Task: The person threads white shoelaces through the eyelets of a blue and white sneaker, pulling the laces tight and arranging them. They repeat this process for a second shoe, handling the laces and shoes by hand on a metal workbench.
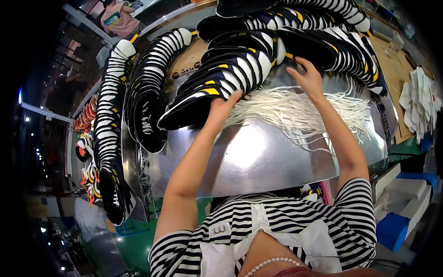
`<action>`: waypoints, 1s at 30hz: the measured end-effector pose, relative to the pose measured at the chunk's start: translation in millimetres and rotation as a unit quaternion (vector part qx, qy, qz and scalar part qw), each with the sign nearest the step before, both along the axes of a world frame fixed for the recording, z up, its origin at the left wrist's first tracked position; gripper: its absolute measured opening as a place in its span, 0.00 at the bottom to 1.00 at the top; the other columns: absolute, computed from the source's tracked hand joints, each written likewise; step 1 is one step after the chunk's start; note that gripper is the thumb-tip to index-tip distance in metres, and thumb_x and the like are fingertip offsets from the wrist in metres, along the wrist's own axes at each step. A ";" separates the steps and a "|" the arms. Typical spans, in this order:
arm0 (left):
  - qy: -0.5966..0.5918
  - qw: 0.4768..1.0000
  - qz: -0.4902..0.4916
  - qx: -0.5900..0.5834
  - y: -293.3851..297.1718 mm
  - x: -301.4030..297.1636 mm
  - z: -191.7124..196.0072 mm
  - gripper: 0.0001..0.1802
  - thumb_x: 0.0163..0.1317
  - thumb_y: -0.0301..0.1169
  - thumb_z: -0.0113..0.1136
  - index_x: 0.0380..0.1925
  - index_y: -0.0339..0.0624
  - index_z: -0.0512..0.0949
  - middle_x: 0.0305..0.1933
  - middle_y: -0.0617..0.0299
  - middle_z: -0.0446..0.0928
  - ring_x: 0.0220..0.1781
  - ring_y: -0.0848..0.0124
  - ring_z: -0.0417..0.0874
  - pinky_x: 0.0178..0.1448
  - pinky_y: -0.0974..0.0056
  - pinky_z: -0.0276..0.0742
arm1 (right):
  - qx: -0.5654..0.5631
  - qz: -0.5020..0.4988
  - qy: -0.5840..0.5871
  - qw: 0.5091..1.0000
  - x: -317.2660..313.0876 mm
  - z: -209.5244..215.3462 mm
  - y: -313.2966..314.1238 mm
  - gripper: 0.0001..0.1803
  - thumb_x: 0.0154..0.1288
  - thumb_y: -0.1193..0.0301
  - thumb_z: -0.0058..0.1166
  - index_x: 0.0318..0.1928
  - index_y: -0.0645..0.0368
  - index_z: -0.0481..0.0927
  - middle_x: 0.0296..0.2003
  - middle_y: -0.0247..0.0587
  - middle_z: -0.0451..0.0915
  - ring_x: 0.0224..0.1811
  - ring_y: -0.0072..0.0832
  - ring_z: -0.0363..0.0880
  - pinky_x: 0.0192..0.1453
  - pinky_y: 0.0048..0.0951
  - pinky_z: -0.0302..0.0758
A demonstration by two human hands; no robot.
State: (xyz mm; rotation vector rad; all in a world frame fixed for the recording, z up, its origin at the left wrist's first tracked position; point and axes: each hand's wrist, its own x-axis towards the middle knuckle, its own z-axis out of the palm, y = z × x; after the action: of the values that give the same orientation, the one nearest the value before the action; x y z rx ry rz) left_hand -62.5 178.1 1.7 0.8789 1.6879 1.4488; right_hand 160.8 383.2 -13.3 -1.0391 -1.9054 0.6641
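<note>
A nested stack of black, white and yellow shoe uppers (244, 69) lies slantwise in front of me on the metal table. My left hand (222, 111) grips its near right side, thumb outside and the other fingers hidden at the opening of the nearest upper. Just right of the stack's far end, my right hand (308, 78) is raised with thumb and forefinger apart. A yellow tab (289, 56) sticks out close to those fingertips. Beneath my right hand and forearm spreads a bundle of white shoelaces (286, 111).
More nested stacks of uppers curve along the left (108, 111), beside it (150, 92), and at the far right (346, 53). White cut pieces (419, 101) hang at the right edge. A grey and blue bin (397, 198) stands lower right. Another person (119, 18) is at far left.
</note>
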 end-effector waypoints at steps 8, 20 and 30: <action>0.022 0.982 0.153 0.113 -26.3 -25.4 7.5 0.26 0.66 0.43 0.60 0.49 0.27 0.79 0.48 0.52 0.83 0.50 0.67 0.81 0.57 0.63 0.72 | 0.036 0.077 -0.131 0.988 29.6 13.9 -94.5 0.09 0.63 0.74 0.59 0.44 0.55 0.81 0.43 0.37 0.82 0.33 0.32 0.84 0.38 0.27 0.77; -0.176 0.961 0.172 0.123 -118.5 -33.1 50.7 0.28 0.70 0.54 0.52 0.45 0.36 0.78 0.41 0.61 0.79 0.43 0.73 0.79 0.51 0.66 0.72 | 0.227 0.316 -0.242 0.889 -81.3 -0.1 -176.4 0.16 0.58 0.73 0.58 0.49 0.48 0.80 0.41 0.31 0.79 0.30 0.35 0.81 0.31 0.33 0.76; -0.436 0.816 -0.167 0.341 -275.9 -32.6 49.1 0.29 0.68 0.50 0.45 0.52 0.32 0.72 0.16 0.72 0.65 0.16 0.77 0.61 0.32 0.66 0.51 | 0.179 0.414 -0.200 0.870 -106.8 -5.9 -159.7 0.10 0.57 0.71 0.56 0.41 0.51 0.76 0.41 0.34 0.75 0.32 0.39 0.80 0.34 0.39 0.76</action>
State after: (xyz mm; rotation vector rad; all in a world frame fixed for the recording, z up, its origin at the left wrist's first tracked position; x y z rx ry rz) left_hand -95.1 -97.7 50.8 0.6297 0.2997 1.8173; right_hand 54.0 223.5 -19.2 -0.0667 -2.7291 0.5249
